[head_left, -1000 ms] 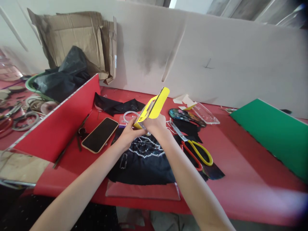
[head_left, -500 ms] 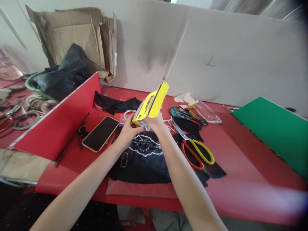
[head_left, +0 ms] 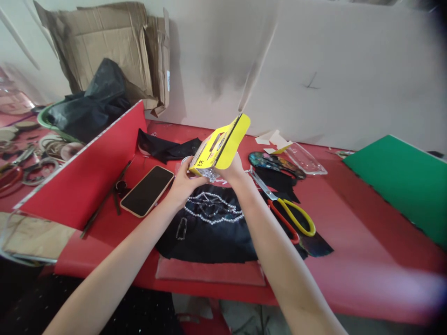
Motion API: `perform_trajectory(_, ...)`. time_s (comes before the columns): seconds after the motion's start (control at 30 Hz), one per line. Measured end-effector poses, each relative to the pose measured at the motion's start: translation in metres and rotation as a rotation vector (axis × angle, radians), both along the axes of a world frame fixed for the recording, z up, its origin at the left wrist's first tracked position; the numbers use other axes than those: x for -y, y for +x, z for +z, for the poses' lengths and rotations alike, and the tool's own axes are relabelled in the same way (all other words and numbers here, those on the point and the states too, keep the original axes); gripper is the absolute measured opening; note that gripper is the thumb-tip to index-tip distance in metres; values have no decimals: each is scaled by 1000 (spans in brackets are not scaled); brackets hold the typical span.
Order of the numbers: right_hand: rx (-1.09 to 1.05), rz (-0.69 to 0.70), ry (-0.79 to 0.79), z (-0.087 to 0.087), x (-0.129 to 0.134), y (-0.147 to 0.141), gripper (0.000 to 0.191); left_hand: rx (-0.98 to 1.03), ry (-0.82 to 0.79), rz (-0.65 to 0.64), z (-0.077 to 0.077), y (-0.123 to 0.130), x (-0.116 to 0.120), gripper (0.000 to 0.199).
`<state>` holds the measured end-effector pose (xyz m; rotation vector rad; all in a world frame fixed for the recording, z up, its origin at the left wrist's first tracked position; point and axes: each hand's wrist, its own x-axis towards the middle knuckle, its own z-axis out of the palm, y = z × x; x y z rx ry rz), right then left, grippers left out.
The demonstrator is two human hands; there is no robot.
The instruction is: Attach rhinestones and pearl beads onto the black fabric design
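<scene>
The yellow box point(head_left: 206, 156) is held tilted above the table point(head_left: 352, 242), with its yellow flap point(head_left: 233, 143) standing out toward 1 o'clock. For sound handling, the lower edge should be supported firmly but without squeezing, as thin card may be creased. The flap should be kept unbent, and the tilt kept moderate so that the clear, glassy-looking material point(head_left: 211, 174) seen at the lower edge is not spilled.

With the box taken as the dial centre, the left hand point(head_left: 185, 184) is placed at 8 o'clock; the lower corner is grasped by its thumb and fingers. The right hand point(head_left: 231, 171) is placed at 5 o'clock, against the box; its fingers are hidden by the flap, so its grip cannot be determined.

Black cloth point(head_left: 209, 244), overlaid with a bead strand point(head_left: 219, 222), is laid at 6 o'clock. The phone point(head_left: 148, 190) is positioned at 8 o'clock, the scissors point(head_left: 273, 197) at 4 o'clock.
</scene>
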<state>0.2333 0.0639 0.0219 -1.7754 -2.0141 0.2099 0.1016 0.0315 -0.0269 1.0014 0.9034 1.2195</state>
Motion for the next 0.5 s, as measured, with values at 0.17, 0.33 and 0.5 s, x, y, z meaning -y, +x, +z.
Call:
perform_trajectory(0.17,31,-36,-35,9,-6,-5,30,-28,27,67,-4,-5,-6,85)
perform_trajectory(0.33,41,-45,-46,-1,-23,-11,31,15,0,60,-7,-8,-8,80)
perform_trajectory(0.5,144,27,-88,-8,-33,-20,28,24,-37,62,-12,-8,-9,78)
